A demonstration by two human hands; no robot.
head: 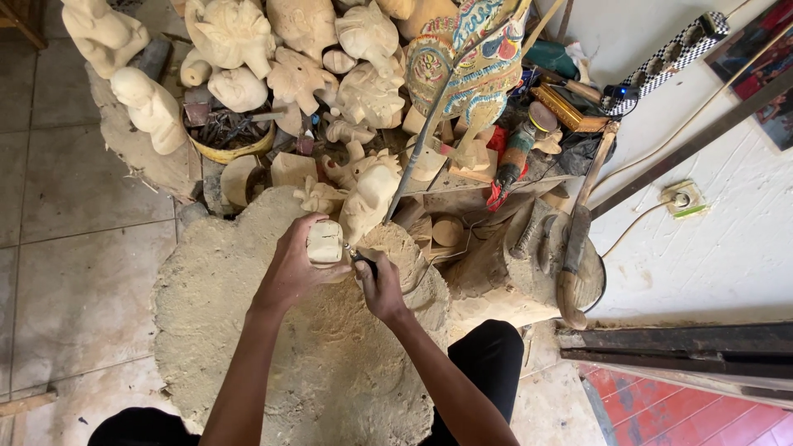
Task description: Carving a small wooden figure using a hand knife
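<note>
Lower half of the pale wooden block (pixel 325 242) covered by the left hand (pixel 291 271); carved side not readable. Tip of the small dark-handled tool (pixel 361 261) too small to tell, handle mostly buried in the right hand (pixel 382 289). Whether the tip touches the block: cannot tell. Both forearms cut off by the bottom edge, along with the dark-clothed knees. Unpainted carvings (pixel 239 33) at the top cropped by the frame, several overlapping and hiding one another. Contents of the yellow bowl (pixel 231 136) a dark tangle, not made out. Painted figure (pixel 467 66) cut by the top edge. Framed picture (pixel 772 66) at the right edge cropped.
</note>
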